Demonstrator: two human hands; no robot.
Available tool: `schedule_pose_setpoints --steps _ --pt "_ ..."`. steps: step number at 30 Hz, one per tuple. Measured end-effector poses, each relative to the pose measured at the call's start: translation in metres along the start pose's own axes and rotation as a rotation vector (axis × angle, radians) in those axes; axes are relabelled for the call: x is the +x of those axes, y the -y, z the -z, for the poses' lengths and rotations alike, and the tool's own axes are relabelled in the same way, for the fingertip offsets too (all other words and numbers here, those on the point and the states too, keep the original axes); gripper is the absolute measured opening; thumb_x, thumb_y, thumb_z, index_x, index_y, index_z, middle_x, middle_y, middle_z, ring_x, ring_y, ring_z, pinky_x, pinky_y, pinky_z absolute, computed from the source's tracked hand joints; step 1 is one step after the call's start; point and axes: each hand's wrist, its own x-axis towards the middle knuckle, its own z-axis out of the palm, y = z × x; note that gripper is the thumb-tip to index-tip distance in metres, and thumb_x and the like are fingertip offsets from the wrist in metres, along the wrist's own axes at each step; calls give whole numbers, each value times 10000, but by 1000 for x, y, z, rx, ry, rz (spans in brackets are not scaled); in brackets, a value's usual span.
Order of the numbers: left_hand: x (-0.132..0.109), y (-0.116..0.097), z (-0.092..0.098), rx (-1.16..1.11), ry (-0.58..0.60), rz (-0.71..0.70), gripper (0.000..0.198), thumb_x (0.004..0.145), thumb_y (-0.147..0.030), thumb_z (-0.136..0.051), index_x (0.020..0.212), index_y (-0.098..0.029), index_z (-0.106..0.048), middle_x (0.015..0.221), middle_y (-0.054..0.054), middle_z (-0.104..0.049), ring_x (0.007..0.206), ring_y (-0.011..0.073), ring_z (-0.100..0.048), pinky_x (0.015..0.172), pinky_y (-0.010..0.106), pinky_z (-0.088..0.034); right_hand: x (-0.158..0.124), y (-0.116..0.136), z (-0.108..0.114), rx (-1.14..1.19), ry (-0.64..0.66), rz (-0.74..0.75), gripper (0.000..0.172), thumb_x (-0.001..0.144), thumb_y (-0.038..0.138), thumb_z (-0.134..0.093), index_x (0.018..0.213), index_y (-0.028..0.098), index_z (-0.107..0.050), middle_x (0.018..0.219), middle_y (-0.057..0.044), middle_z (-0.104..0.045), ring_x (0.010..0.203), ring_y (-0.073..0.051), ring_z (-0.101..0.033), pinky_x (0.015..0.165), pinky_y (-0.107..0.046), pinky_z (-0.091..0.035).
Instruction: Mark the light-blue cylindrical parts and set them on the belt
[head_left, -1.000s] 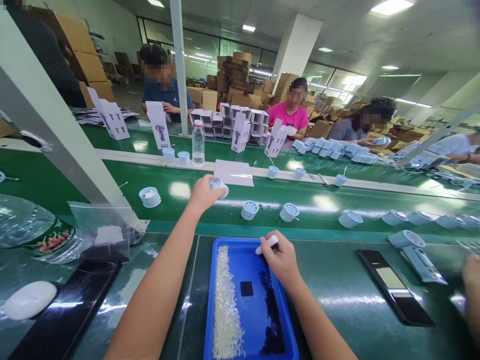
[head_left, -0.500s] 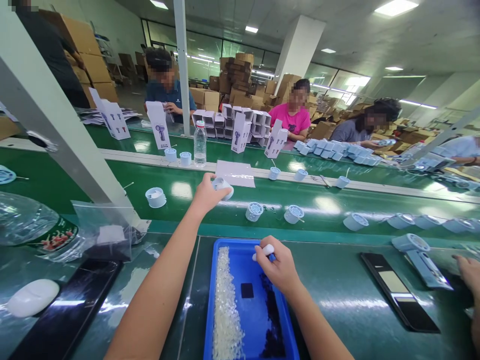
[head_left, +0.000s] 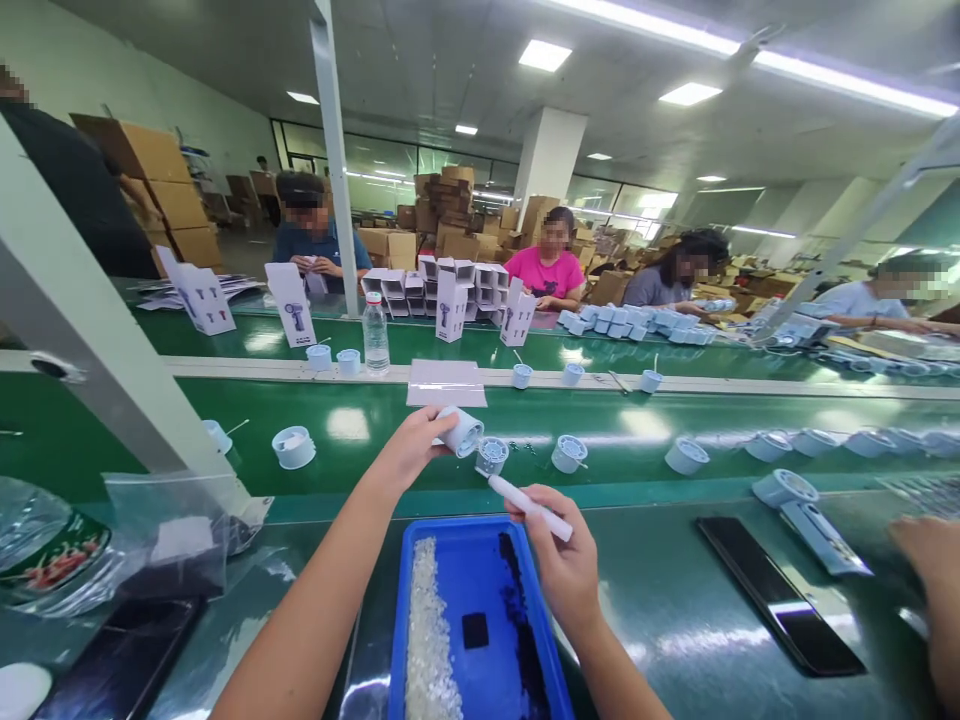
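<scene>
Green bench (head_left: 652,580), roomy right of tray edge (head_left: 549,640); left grip (head_left: 411,448) closed around cup (head_left: 463,430); right grip (head_left: 564,565) closed around stick (head_left: 516,496).

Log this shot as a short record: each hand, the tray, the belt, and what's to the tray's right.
Left hand: holds a light-blue round part, tilted
Right hand: grips a white pen-like tool, slanted
Tray: blue tray; pale granules left, dark pieces right, black square between
Belt: green belt with similar parts spread along it
Right of tray: dark phone
</scene>
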Motion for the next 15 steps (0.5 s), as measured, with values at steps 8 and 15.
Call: schedule_pose_setpoints --steps 8,15 --pt "-9 -3 -22 97 63 29 374 643 -461 -733 804 -157 -586 778 11 -572 718 143 -539 674 282 -470 2 -4 1 33 -44 -119 265 884 397 -558 1066 206 -592 987 -90 -711 916 -219 -684 817 -355 -567" --pt "-10 -3 -23 86 64 27 392 630 -465 -743 810 -157 -581 801 16 -580 735 148 -548 663 276 -465 2 -5 1 61 -24 -124 251 887 374 -563 1073 209 -596 989 -87 -716 912 -214 -685 822 -348 -564"
